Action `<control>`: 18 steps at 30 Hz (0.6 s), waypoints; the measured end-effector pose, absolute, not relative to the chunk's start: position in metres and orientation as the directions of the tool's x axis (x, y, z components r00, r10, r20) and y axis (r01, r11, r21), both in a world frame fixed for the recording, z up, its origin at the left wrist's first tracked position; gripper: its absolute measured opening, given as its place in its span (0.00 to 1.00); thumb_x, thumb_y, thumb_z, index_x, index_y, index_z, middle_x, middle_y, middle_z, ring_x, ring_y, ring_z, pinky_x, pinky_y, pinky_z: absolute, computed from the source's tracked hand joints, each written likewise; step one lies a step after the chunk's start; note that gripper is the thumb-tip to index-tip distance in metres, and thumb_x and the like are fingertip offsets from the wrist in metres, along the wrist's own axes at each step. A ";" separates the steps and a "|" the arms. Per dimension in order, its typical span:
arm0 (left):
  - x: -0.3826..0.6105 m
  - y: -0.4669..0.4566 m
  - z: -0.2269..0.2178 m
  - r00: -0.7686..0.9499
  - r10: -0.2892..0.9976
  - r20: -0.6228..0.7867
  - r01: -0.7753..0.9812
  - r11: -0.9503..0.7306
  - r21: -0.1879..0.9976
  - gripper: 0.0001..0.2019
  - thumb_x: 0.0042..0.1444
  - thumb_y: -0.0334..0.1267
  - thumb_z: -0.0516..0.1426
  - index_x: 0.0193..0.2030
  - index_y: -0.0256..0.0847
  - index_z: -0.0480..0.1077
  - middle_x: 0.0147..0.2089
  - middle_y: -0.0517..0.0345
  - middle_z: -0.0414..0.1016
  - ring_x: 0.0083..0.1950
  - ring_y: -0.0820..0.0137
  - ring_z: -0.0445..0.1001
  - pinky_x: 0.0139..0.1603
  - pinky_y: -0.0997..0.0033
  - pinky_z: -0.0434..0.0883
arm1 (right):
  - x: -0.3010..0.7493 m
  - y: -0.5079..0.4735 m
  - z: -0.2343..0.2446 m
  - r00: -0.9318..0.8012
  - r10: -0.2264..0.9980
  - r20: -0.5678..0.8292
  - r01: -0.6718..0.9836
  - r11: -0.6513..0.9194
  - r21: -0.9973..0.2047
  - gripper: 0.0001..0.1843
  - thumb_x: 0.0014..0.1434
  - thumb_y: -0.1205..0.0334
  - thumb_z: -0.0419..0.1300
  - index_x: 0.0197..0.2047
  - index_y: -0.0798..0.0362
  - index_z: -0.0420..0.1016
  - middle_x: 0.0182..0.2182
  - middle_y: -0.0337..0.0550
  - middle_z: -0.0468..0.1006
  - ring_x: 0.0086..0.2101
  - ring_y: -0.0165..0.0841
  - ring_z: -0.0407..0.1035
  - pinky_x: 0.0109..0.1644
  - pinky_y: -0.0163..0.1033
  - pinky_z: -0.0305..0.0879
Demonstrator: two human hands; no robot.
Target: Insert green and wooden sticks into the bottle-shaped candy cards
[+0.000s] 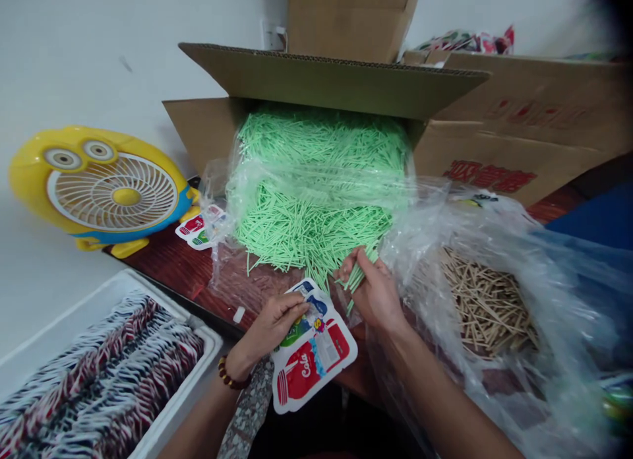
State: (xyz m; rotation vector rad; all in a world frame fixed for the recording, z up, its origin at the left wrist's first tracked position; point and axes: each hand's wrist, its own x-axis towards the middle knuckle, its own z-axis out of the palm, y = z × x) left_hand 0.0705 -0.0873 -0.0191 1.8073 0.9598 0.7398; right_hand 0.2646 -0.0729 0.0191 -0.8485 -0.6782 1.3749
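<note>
My left hand (283,324) is closed on the upper edge of a flat printed pouch (316,357). The pouch is shaped like drink bottles, with red "Cola" print, and hangs tilted over the table edge. Pinched in my right hand (373,291) is a small bunch of thin green sticks (357,274). That hand is at the front of a big heap of loose green sticks (316,228), which spills from a clear plastic bag (316,175) inside a tipped open cardboard box (336,80). Both wrists are low in front of the heap, the hands apart.
A yellow character fan (123,195) stands left, beside another printed pouch (200,227). Lower left, a white foam box (212,343) holds rows of packed pouches. Brown sticks (489,307) lie within clear plastic at right. Another cardboard box (534,129) stands behind on the dark red table (168,268).
</note>
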 end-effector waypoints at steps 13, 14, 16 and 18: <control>0.092 -0.098 -0.023 0.449 0.890 0.074 0.231 -0.196 0.953 0.16 0.65 0.40 0.49 0.25 0.39 0.58 0.25 0.65 0.52 0.28 0.75 0.53 0.31 0.74 0.54 | 0.236 -0.092 0.027 0.229 0.973 -0.030 -0.695 0.142 -0.704 0.12 0.62 0.52 0.57 0.31 0.49 0.67 0.20 0.30 0.66 0.22 0.27 0.65 0.48 0.43 0.67; 0.093 -0.098 -0.023 0.441 0.895 0.068 0.230 -0.186 0.955 0.16 0.65 0.41 0.49 0.25 0.39 0.59 0.25 0.65 0.52 0.28 0.75 0.53 0.31 0.74 0.54 | 0.236 -0.094 0.027 0.233 0.972 -0.037 -0.677 0.134 -0.723 0.13 0.61 0.51 0.57 0.29 0.50 0.67 0.20 0.30 0.66 0.22 0.27 0.65 0.48 0.42 0.67; 0.095 -0.098 -0.023 0.420 0.905 0.066 0.227 -0.175 0.958 0.16 0.64 0.41 0.50 0.25 0.39 0.60 0.25 0.65 0.52 0.28 0.75 0.53 0.30 0.74 0.54 | 0.237 -0.099 0.026 0.235 0.969 -0.068 -0.619 0.096 -0.779 0.17 0.59 0.48 0.58 0.26 0.50 0.66 0.20 0.32 0.68 0.25 0.29 0.68 0.46 0.41 0.67; 0.096 -0.098 -0.023 0.398 0.915 0.067 0.222 -0.167 0.961 0.16 0.63 0.41 0.51 0.25 0.39 0.61 0.25 0.65 0.53 0.28 0.74 0.54 0.30 0.75 0.55 | 0.238 -0.103 0.023 0.226 0.964 -0.139 -0.574 0.016 -0.819 0.18 0.58 0.47 0.59 0.25 0.50 0.66 0.23 0.36 0.73 0.30 0.33 0.72 0.44 0.41 0.68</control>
